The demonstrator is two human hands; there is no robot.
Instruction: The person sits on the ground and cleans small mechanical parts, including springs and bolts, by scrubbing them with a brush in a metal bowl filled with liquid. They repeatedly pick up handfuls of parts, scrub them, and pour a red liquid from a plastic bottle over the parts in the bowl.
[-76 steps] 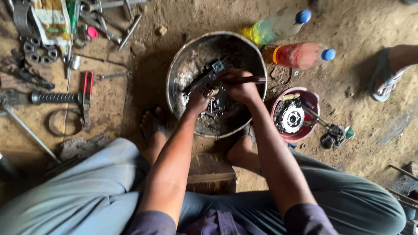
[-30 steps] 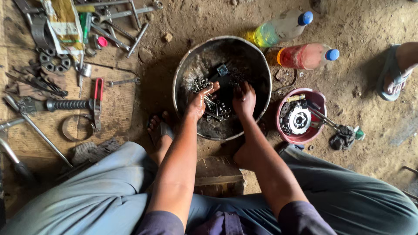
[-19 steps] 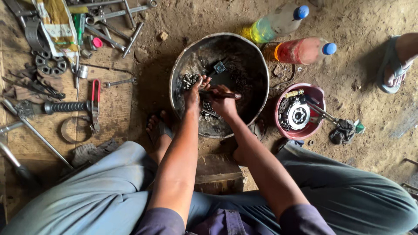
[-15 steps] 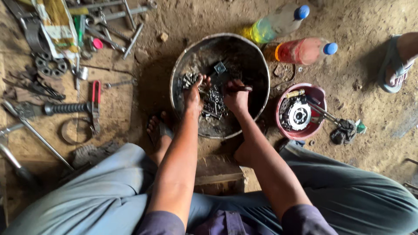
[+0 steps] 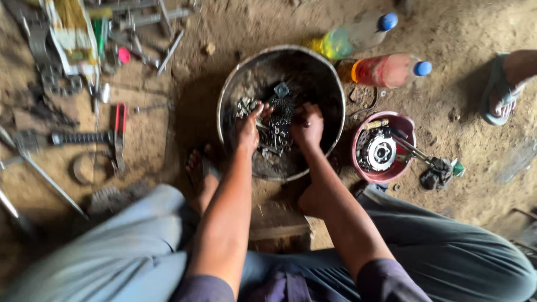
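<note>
A heap of small dark greasy metal parts, bolts and nuts among them [image 5: 274, 131], lies in the middle of a round, dented grey metal basin [image 5: 229, 95] that stands on the dirt floor between the person's feet. The heap runs roughly away from the person, its long axis pointing from the near rim toward a square nut-like piece [image 5: 281, 89] at the far side; the picture is blurred, so single parts are hard to tell apart. The heap sits between the two hands. The left hand [image 5: 248, 127] rests at the heap's left edge, fingers bent and pressed down among the parts, fingertips touching a lighter clump of them [image 5: 244, 106]. The right hand [image 5: 307, 124] lies on the heap's right side, fingers curled down into the parts; whether either hand actually grips a piece cannot be told.

Just right of the basin stands a small red plastic bowl [image 5: 404, 124] holding a round silver toothed disc [image 5: 381, 152] and other parts. Beyond the basin lie two clear plastic bottles with blue caps, one with yellow-green liquid [image 5: 349, 38], one with red liquid [image 5: 386, 70]. Far right, another person's foot in a sandal [image 5: 500, 92]. To the left, on the ground, lie a red-handled tool [image 5: 117, 131], a black ribbed grip [image 5: 75, 137] and scattered wrenches [image 5: 145, 22].
</note>
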